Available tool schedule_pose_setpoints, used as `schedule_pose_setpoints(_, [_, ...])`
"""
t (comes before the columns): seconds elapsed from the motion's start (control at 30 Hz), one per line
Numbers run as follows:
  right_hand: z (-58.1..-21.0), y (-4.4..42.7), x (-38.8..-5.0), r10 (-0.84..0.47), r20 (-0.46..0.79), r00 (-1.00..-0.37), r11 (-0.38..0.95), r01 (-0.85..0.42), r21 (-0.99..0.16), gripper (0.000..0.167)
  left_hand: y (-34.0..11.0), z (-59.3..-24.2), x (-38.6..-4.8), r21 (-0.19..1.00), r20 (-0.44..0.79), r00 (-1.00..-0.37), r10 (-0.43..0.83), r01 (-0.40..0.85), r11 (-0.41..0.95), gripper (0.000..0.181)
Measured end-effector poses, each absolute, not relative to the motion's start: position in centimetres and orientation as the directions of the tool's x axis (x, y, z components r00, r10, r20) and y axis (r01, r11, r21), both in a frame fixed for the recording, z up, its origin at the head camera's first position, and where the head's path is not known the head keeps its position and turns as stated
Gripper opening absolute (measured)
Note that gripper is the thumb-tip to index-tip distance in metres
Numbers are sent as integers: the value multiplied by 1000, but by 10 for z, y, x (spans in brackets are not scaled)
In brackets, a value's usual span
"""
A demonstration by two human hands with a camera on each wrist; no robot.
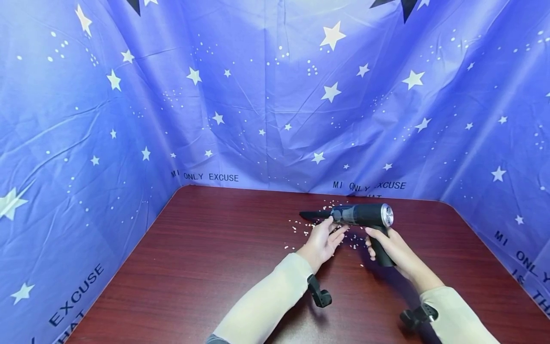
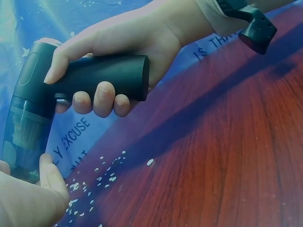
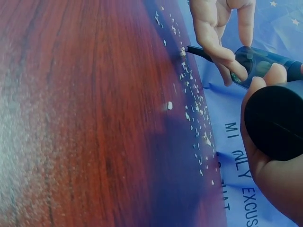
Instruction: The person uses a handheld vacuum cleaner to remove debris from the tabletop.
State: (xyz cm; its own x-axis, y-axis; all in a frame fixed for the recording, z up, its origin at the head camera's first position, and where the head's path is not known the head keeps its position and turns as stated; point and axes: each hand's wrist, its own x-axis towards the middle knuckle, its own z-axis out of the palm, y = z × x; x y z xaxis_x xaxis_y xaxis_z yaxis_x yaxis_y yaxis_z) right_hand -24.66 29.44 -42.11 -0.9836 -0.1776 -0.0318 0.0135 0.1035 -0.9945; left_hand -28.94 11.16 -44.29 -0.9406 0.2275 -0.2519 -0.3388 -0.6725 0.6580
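A black handheld vacuum (image 1: 365, 215) with a clear middle section and a narrow dark nozzle is held level above the tabletop, nozzle toward the left. The right hand (image 1: 397, 251) grips its handle, fingers curled round it; in the left wrist view the right hand (image 2: 137, 38) has its thumb on the body. At the clear section, the left hand (image 1: 322, 241) holds the vacuum between thumb and fingers, as the left hand (image 3: 218, 28) also shows in the right wrist view. Small white bits (image 1: 354, 241) lie scattered beneath and around the vacuum.
A dark red wood-grain table (image 1: 206, 253) spans the foreground. Blue cloth (image 1: 266, 95) with stars and lettering hangs behind it and at both sides. Each wrist carries a black mount, the left mount (image 1: 320, 292) and the right mount (image 1: 417, 316), low over the table.
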Motion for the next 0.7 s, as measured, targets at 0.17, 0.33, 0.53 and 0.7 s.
schedule_pose_setpoints(0.17, [-421,296,-246,-202,-30,-979,97,10,-995,23,107,-442,-285,661,-247,-940,234,-340,-669,38])
schedule_pose_setpoints(0.33, [-420,298,-245,-218,-30,-975,117,5,-993,23,105,-444,-280,651,-239,-940,242,-340,-679,38])
schedule_pose_setpoints(0.53, [-420,301,-243,-228,-38,-973,127,9,-992,24,105,-445,-276,656,-235,-944,233,-331,-678,37])
schedule_pose_setpoints(0.7, [-420,304,-242,-253,-46,-966,120,15,-993,25,106,-444,-274,658,-246,-945,214,-325,-680,36])
